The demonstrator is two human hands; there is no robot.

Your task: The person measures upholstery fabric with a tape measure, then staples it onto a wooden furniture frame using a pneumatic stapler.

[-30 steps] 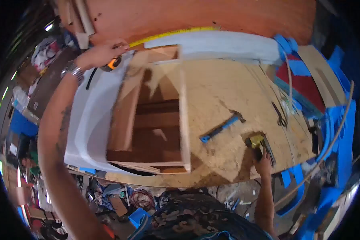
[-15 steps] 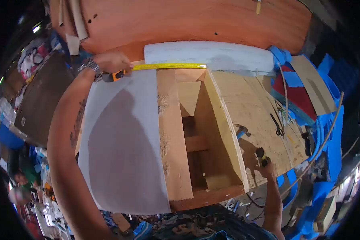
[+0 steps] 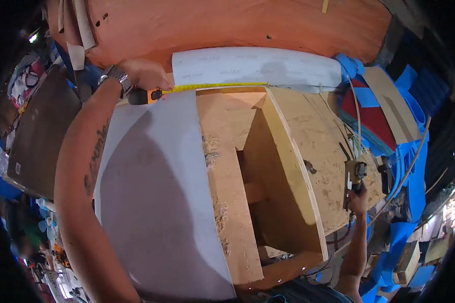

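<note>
My left hand [image 3: 145, 76] is closed on an orange and black tape measure [image 3: 153, 96] at the far left corner of the work. Its yellow blade [image 3: 212, 85] stretches right, along the far edge of a wooden frame [image 3: 296, 166], with the tip near the frame's upright board. My right hand [image 3: 359, 199] grips the handle of a black and yellowish tool that looks like a staple gun [image 3: 356, 174], over the plywood at the right. White sheet material [image 3: 151, 151] covers the left part of the frame, beside a bare plywood strip [image 3: 227, 202].
A white printed roll [image 3: 258, 68] lies along the far side, before an orange-brown surface [image 3: 217, 25]. Part of a hammer [image 3: 310, 166] shows behind the upright board. Cardboard [image 3: 392, 103], foam sheets and blue strips are piled at the right. A dark panel [image 3: 40, 131] leans at left.
My right hand has moved up and right with the tool, which now shows more fully. The tape measure stays in my left hand, its blade still stretched out. The view has shifted slightly.
</note>
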